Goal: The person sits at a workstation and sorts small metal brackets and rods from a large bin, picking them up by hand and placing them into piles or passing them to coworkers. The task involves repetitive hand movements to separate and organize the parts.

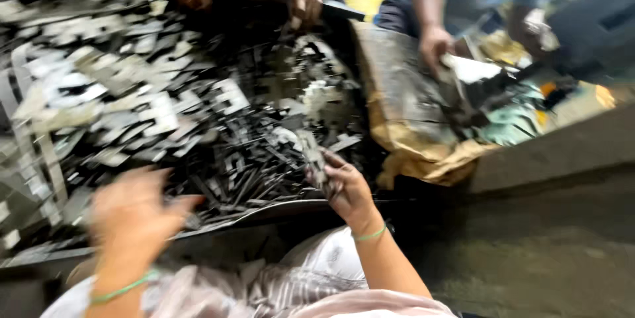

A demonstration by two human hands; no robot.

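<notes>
A big heap of flat grey metal scrap pieces (165,106) fills the left and middle of the head view. My right hand (344,189) is at the heap's near edge, fingers closed around a narrow dark metal piece (312,158) that sticks up from it. My left hand (132,215) hovers blurred over the heap's near left edge, fingers spread, holding nothing. Thin green bands circle both my wrists.
Across the heap another person's hands (305,1) work at its far edge, one wrist with a red band. A second person's hand (433,45) rests on a dirty brown sack (410,139) at the right. Bare grey concrete floor (529,252) lies lower right.
</notes>
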